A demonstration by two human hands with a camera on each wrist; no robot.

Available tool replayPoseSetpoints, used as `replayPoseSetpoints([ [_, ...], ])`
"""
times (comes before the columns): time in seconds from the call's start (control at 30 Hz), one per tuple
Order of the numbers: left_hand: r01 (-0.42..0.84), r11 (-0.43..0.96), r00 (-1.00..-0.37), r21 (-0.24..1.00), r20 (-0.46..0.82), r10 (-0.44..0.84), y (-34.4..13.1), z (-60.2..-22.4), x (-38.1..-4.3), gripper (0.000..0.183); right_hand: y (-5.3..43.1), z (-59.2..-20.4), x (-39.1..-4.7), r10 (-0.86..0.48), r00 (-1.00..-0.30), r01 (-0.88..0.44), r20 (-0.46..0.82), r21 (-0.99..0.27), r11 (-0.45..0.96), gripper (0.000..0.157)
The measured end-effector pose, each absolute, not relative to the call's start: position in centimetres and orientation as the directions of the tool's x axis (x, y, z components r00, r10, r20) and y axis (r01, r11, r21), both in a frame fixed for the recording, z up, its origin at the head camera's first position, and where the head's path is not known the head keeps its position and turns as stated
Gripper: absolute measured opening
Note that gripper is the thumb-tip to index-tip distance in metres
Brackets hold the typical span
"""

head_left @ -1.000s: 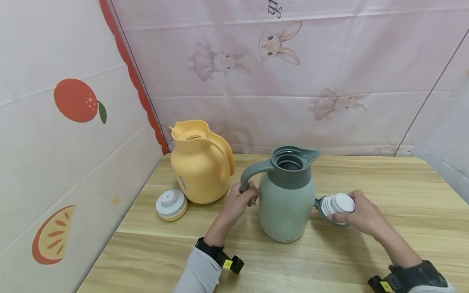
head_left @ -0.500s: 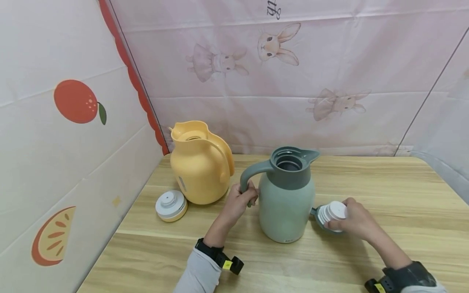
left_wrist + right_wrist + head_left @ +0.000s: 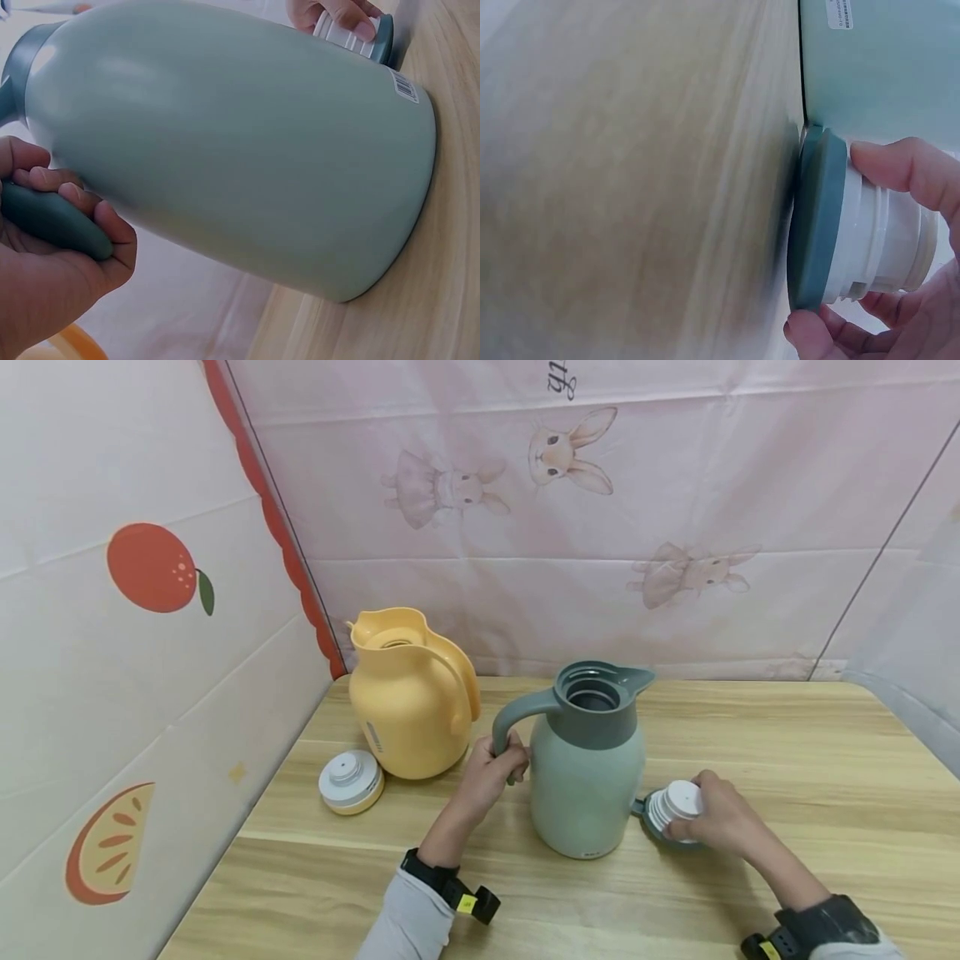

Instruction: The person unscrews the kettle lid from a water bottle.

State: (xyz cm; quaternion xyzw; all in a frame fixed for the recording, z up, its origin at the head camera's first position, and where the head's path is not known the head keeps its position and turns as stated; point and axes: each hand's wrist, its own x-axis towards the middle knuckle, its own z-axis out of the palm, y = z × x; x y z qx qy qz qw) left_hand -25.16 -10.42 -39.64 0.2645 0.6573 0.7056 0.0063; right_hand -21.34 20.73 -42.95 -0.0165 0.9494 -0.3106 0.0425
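A pale green thermos jug (image 3: 587,793) stands upright on the table, its mouth uncovered and its spout pointing right. My left hand (image 3: 491,768) grips the lower part of its dark green handle (image 3: 522,706); the left wrist view shows the fingers wrapped round the handle's end (image 3: 56,221). To the right of the jug, my right hand (image 3: 723,814) holds the jug's lid (image 3: 672,810) between thumb and fingers. The lid is upside down, white threaded plug up and green cap down. In the right wrist view the green cap (image 3: 817,221) lies right at the table surface, close beside the jug's base.
A yellow thermos jug (image 3: 412,710) stands at the back left, its top uncovered. Its white and yellow lid (image 3: 351,781) lies upside down in front of it. The wooden table (image 3: 825,760) meets a printed pink cloth wall (image 3: 465,593) behind and a white wall (image 3: 187,777) at left.
My right hand has lowered the lid and moved it left, closer to the green jug's base. The left hand and both jugs have stayed in place.
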Motion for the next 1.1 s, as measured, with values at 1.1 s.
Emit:
replayPoseSetpoints([
  [1.1,0.402,-0.045,-0.915,0.915,0.403,0.019,-8.0,-37.4,-23.2,0.037,20.9,-43.0,-21.5,-0.063,-0.991,0.023,-0.116,-0.622,0.783,0.076],
])
